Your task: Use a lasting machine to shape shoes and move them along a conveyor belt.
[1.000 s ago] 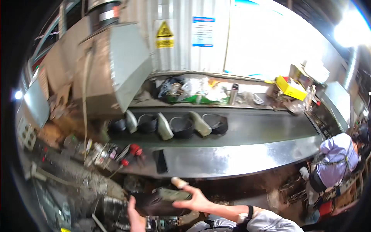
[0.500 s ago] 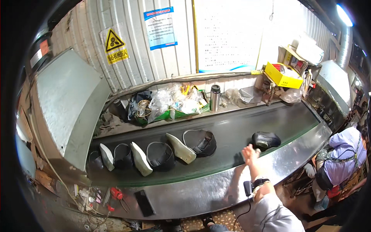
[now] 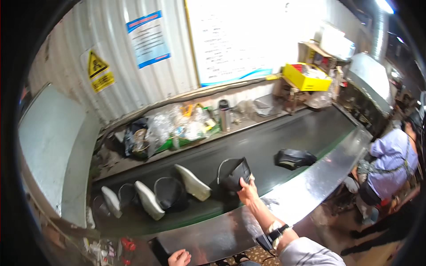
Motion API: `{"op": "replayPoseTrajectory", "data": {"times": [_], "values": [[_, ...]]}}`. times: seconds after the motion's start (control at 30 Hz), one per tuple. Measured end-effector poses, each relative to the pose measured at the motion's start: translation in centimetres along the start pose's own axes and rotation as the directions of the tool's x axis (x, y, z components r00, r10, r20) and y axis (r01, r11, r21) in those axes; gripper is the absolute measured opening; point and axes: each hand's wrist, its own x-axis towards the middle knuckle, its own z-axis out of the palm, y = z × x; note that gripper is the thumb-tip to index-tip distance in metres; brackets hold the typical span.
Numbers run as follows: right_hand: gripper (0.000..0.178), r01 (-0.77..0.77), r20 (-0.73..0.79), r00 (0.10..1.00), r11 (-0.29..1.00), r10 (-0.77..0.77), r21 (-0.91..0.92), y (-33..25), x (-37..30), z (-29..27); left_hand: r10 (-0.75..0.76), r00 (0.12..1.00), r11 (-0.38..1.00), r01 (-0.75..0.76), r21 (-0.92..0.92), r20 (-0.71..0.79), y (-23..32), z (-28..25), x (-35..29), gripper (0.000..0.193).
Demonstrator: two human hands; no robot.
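My right hand (image 3: 247, 191) reaches over the steel rim onto the dark conveyor belt (image 3: 284, 137) and grips the near edge of a black shoe upper (image 3: 235, 173). A watch sits on that wrist. Just left of this upper lies a white shoe last (image 3: 193, 182). Further left come another black upper (image 3: 171, 193), a second white last (image 3: 148, 200), and a third (image 3: 111, 201). A separate black upper (image 3: 295, 158) lies alone on the belt to the right. My left hand (image 3: 179, 257) rests curled at the steel rim (image 3: 222, 230), mostly cut off by the picture's lower edge.
A person in a lilac shirt (image 3: 390, 159) sits at the belt's right end. Behind the belt a ledge holds plastic bags (image 3: 177, 128), a steel bottle (image 3: 224, 114) and a yellow box (image 3: 306, 76). A metal hood (image 3: 49, 133) stands at the left.
My right hand has left the black upper on the right lying on the belt and moved left onto the upper beside the white last. My left hand has come into view.
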Motion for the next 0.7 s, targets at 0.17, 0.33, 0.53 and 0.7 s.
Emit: {"op": "replayPoseTrajectory", "data": {"times": [0.17, 0.33, 0.53, 0.7], "values": [[0.109, -0.349, -0.305, 0.898, 0.936, 0.319, -0.049, -3.6, -14.9, -8.3, 0.104, 0.986, 0.992, -0.112, 0.059, 0.129, 3.8, 11.0, 13.9, 0.056], [0.096, -0.193, -0.178, 0.961, 0.975, 0.211, 0.114, -3.0, -30.5, -11.0, 0.344, 0.91, 0.903, -0.254, 0.346, -0.231, 7.3, 23.4, 25.9, 0.103], [0.069, -0.04, -0.304, 0.949, 0.991, 0.078, 0.131, -3.6, -38.0, -7.0, 0.208, 0.777, 0.828, 0.184, 0.53, -0.594, 7.6, 28.4, 30.8, 0.111], [0.074, -0.144, -0.36, 0.929, 0.98, 0.087, -0.136, -6.0, -41.0, -5.7, 0.306, 0.951, 0.951, -0.307, -0.029, -0.053, 7.7, 22.4, 26.7, 0.068]]}}
